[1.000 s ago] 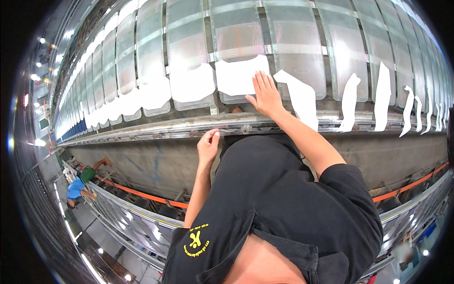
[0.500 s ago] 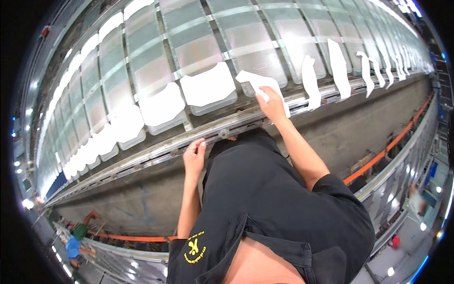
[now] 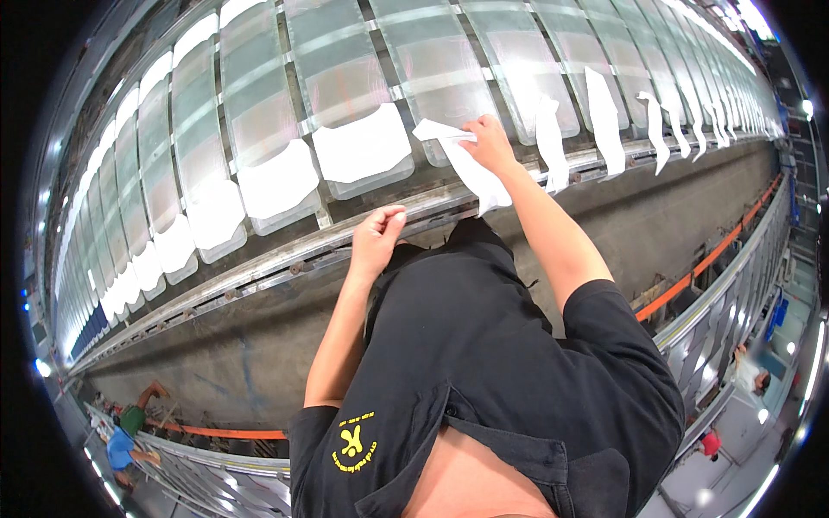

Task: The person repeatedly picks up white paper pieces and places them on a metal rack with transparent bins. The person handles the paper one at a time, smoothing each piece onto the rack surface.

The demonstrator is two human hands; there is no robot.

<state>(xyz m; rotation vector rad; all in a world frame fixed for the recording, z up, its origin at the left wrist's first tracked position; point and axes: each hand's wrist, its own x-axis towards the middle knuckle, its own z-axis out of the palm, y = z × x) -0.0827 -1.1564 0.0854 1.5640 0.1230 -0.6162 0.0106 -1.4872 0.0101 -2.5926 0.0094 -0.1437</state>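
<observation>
My right hand [image 3: 489, 147] pinches a white cloth piece [image 3: 475, 180] at its upper part. One corner of the cloth points left over a grey-green flat panel [image 3: 436, 91], and the rest droops across the near rail. My left hand [image 3: 376, 242] is held by the rail with its fingers curled in; nothing shows in it. Left of the held piece, a flat white cloth piece [image 3: 363, 148] lies spread on the near end of its panel. To the right, a narrow white cloth piece [image 3: 550, 147] hangs partly over its panel's near end.
A long metal rail [image 3: 285, 259] runs along the panels' near ends, close to my body. Several more white pieces lie along the row both ways. Behind me are an orange bar [image 3: 712, 259] and another row of racks. A person in blue [image 3: 129, 447] is at the lower left.
My right hand has lifted the cloth slightly, and more of it hangs down toward the rail. My left hand has moved up and to the right. The view has shifted a little.
</observation>
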